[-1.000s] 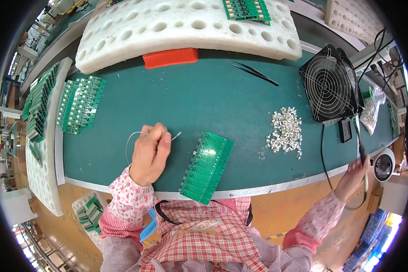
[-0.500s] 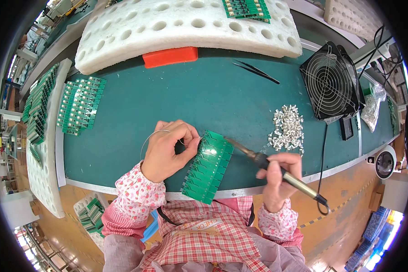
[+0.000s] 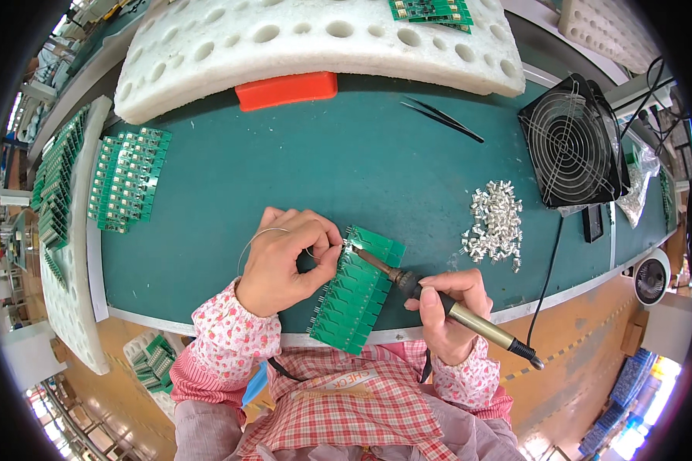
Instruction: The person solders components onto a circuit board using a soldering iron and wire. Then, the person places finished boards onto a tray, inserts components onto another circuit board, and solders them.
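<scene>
A green circuit board panel (image 3: 354,303) lies tilted at the table's front edge, with rows of thin pins along its left side. My left hand (image 3: 281,265) is closed beside its upper left corner, thumb and forefinger pinching a thin solder wire (image 3: 247,250) that loops back over the hand. In my right hand (image 3: 450,338) is a soldering iron (image 3: 488,330), held by its dark grip and brass-coloured handle. The iron's tip reaches the panel's upper left edge, close to my left fingertips; exact contact there is too small to tell.
Small silvery parts (image 3: 494,223) lie heaped on the right, near a black fan (image 3: 569,142). Black tweezers (image 3: 444,121) and a red block (image 3: 287,91) lie farther back, by white foam (image 3: 315,54). More boards (image 3: 129,180) lie left. The iron's cord (image 3: 546,284) hangs over the front edge.
My right hand has brought the soldering iron leftward, its tip moving from the panel's upper right to its pinned left edge. My left hand keeps its pinch on the solder wire.
</scene>
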Demonstrator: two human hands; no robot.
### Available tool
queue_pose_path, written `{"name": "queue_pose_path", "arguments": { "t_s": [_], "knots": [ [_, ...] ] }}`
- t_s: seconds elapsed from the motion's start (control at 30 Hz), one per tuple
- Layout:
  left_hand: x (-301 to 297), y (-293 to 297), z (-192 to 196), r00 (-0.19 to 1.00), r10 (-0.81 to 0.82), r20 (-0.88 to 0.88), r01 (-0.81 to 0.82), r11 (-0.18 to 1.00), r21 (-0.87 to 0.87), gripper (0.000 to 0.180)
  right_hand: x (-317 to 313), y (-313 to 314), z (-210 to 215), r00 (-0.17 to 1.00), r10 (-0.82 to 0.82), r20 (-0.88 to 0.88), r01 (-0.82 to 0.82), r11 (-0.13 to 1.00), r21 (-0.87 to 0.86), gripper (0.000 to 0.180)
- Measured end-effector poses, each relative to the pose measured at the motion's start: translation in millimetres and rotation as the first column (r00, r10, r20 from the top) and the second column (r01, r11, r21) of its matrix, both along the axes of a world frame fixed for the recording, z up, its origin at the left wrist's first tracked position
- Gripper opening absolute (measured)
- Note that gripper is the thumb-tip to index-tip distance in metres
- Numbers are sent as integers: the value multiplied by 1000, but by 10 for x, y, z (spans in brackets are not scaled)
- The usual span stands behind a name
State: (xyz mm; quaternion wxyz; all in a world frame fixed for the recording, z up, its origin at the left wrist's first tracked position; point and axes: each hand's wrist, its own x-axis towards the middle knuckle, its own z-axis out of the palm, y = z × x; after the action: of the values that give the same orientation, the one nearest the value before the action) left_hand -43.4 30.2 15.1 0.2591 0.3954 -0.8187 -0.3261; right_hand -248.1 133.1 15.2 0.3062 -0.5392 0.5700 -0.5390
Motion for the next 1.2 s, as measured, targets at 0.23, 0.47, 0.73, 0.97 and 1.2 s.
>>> {"name": "queue_pose_path", "arguments": {
  "t_s": [0.23,0.47,0.73,0.97,1.2],
  "knots": [
    [-10,1,6,1000,0,9,0,1000,-3,22,3,2,-24,999,-12,-38,11,1000,-2,14],
    [-13,-6,3,1000,-12,15,12,1000,-28,21,-1,-13,-40,996,21,-91,-26,998,-60,17],
    [-7,-14,2,999,-28,22,28,999,-29,21,-15,-59,-31,971,80,-223,-124,974,-189,18],
    [-10,-15,9,999,-22,46,23,1000,-20,21,-23,-78,-19,952,106,-286,-187,944,-272,20],
    [56,53,69,990,98,-97,-96,995,28,16,-70,84,-109,982,-97,-164,31,931,-364,20]
  ]
}}
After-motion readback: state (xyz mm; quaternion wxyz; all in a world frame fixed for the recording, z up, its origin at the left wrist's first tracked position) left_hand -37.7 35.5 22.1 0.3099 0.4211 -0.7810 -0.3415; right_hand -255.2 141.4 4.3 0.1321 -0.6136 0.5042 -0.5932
